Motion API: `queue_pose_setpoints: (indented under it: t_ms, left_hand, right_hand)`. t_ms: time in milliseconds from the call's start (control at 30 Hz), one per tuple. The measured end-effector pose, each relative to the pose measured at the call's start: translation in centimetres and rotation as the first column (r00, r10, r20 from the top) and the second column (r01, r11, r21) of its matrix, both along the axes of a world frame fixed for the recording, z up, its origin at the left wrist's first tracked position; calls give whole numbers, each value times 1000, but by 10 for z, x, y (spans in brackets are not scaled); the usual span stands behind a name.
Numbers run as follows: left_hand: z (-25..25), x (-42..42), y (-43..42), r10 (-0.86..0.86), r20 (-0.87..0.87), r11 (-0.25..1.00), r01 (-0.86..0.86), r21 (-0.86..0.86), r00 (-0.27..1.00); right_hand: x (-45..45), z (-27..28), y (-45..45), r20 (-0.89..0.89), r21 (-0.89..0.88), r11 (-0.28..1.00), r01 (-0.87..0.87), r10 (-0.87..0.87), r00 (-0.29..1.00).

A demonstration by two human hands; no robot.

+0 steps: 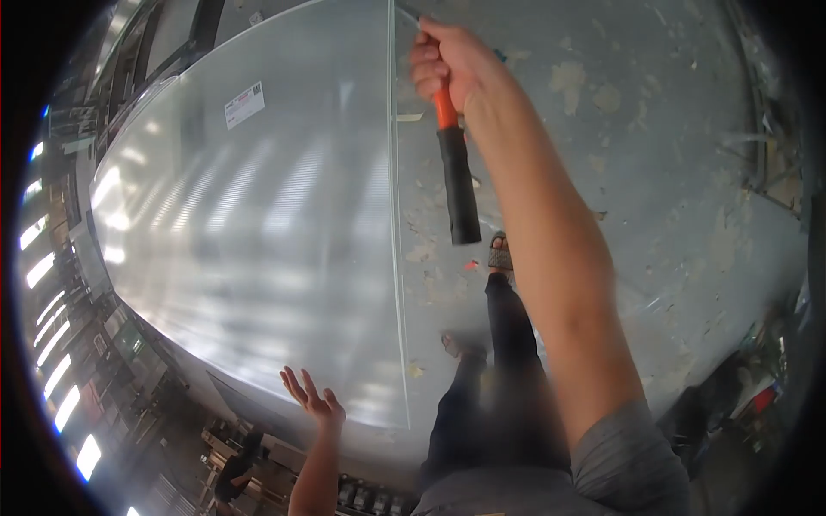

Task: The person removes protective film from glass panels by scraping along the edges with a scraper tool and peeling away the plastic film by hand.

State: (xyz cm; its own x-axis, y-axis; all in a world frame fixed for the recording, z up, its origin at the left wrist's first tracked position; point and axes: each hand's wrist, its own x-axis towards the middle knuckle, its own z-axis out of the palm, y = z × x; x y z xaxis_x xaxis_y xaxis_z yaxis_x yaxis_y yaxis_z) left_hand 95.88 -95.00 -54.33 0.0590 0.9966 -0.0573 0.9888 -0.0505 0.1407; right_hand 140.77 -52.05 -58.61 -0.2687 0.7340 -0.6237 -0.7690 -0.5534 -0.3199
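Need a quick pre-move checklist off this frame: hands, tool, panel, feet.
1. Right hand closed on the tool: ok.
2. Tool's tip touching the panel: cannot tell, too small at the picture's top.
3. Left hand steadying the panel: cannot tell; fingers spread, contact unclear.
4. Hands covered: not ok, both bare.
5. Closed footwear: not ok, looks like an open sandal.
6. Label away from the panel's straight edge: ok.

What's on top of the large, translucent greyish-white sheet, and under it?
A small white rectangular printed label sits on the sheet. What lies underneath is covered; nothing distinct shows through the cloudy surface and bright reflections.
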Motion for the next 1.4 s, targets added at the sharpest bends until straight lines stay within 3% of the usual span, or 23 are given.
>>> queue_pose_setpoints:
  t_ms: [33, 67, 133, 200, 233, 333, 367, 433, 467, 533, 633, 700, 800, 900, 1000, 1033, 1133, 1167, 1233, 1333, 1400]
  left_hand:
    - [-2, -1, 2, 4, 4, 1000, -4, 8, 1000]
    - [-1, -1, 1, 0, 2, 1000, 0, 5, 1000]
    - [-1, -2, -1, -4, -3, 1000, 4, 1, 1000]
    - [-1, 0, -1, 5, 3, 1000, -5, 6, 1000]
    - [0, 1, 0, 5, 3, 1000, -5, 8, 1000]
    - [-3, 0, 8, -1, 13, 1000, 0, 25, 1000]
    - [0, 0, 3, -8, 14, 999, 7, 33, 1000]
    - [3, 5, 4, 40, 49, 999, -40, 2, 998]
    - [4, 4, 0, 58, 50, 998, -57, -13, 997]
    - [4, 4, 5, 40, 43, 999, -41, 31, 998]
    - [7, 4, 7, 47, 47, 998, -49, 50, 998]
    - [9, 3, 2, 52, 59, 997, -56, 59, 997]
    - [7, 2, 4, 59, 55, 996, -62, 68, 997]
    - [7, 6, 5, 63, 74, 994, -70, 89, 995]
    - [6, 4, 3, 64, 81, 991, -73, 113, 995]
    - [4, 4, 2, 68, 81, 989, -78, 128, 994]
    - [0, 4, 3, 67, 88, 985, -80, 156, 994]
    - [-2, 3, 2, 66, 97, 981, -82, 175, 993]
    - [-3, 3, 1, 59, 99, 982, -76, 173, 993]
    - [-8, 0, 0, 38, 99, 977, -58, 207, 994]
    - [-11, -1, -1, 31, 93, 968, -53, 243, 995]
  right_hand:
    - [9, -6, 24, 31, 16, 1000, 16, -16, 999]
    - [28, -54, 66, 74, 281, 960, -15, -6, 997]
    - [50, -80, 99, 119, 526, 848, -65, 2, 993]
    - [59, -21, 94, 36, 282, 953, 114, -129, 991]
    - [53, -15, 83, 40, 280, 954, 105, -121, 992]
    - [29, -10, 39, 431, 225, 967, 121, -210, 878]
    - [20, -16, 15, 448, 169, 980, 106, -172, 877]
    - [-8, -34, -55, 419, 150, 988, 42, -102, 902]
    - [-23, -37, -94, 383, 228, 974, 6, -96, 919]
    - [-54, -38, -177, 296, 85, 995, -54, 27, 955]
    - [-112, -43, -303, 138, -118, 993, 15, 1, 990]
    - [-149, -32, -379, 122, -224, 974, 17, 11, 992]
    - [-190, -20, -462, 141, -155, 988, 20, 2, 990]
    - [-218, -10, -522, 172, -210, 978, -5, 42, 984]
    - [-239, -6, -566, 351, -278, 943, -182, 276, 895]
    - [-247, -4, -576, 355, -281, 943, -179, 275, 893]
    - [-268, 7, -605, 282, -237, 970, 55, 15, 959]
    - [-268, 11, -608, 281, -254, 966, 54, 20, 959]
    - [-265, 14, -610, 472, -97, 993, 60, -7, 881]
    - [-259, 12, -604, 555, -119, 989, 83, -3, 832]
    - [-260, 3, -614, 657, -12, 999, 52, -31, 753]
